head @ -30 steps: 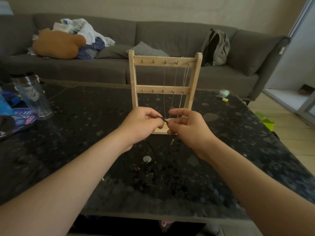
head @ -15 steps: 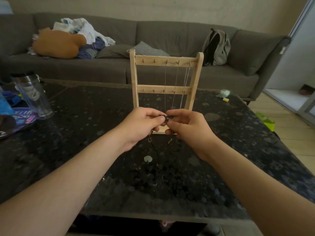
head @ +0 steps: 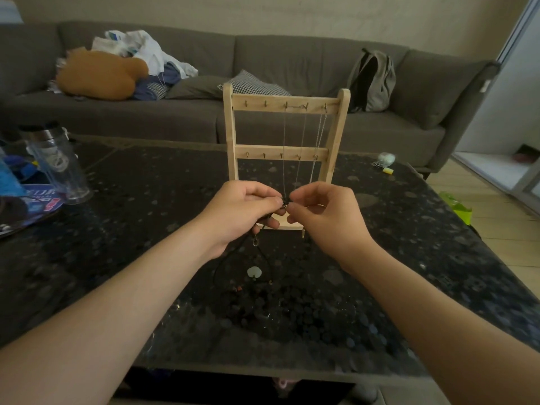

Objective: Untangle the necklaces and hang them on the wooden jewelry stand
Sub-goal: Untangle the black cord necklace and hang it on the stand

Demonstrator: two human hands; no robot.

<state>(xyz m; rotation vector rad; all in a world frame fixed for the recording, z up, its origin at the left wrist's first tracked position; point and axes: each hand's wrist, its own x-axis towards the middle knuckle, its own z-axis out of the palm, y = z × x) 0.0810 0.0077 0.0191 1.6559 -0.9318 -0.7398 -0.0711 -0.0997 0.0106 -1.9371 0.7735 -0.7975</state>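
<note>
Dark tabletop (head: 140, 229) nearly hides the black cord necklace (head: 256, 240); before the wooden stand (head: 263, 151), left hand (head: 242, 213) and right hand (head: 325, 213) pinch it.

At mid-table (head: 131, 229): stand (head: 230, 135), upright. From its top rail, right half: chains (head: 321, 130). Just before its base: left hand (head: 239, 211) and right hand (head: 324, 217), fingertips meeting on a necklace (head: 253, 271) trailing down onto the tabletop. Far left: bottle (head: 58, 165). Behind: sofa (head: 292, 59), backpack (head: 371, 80) on its right part.

Pinched cord end (head: 285, 202) mostly hidden.
</note>
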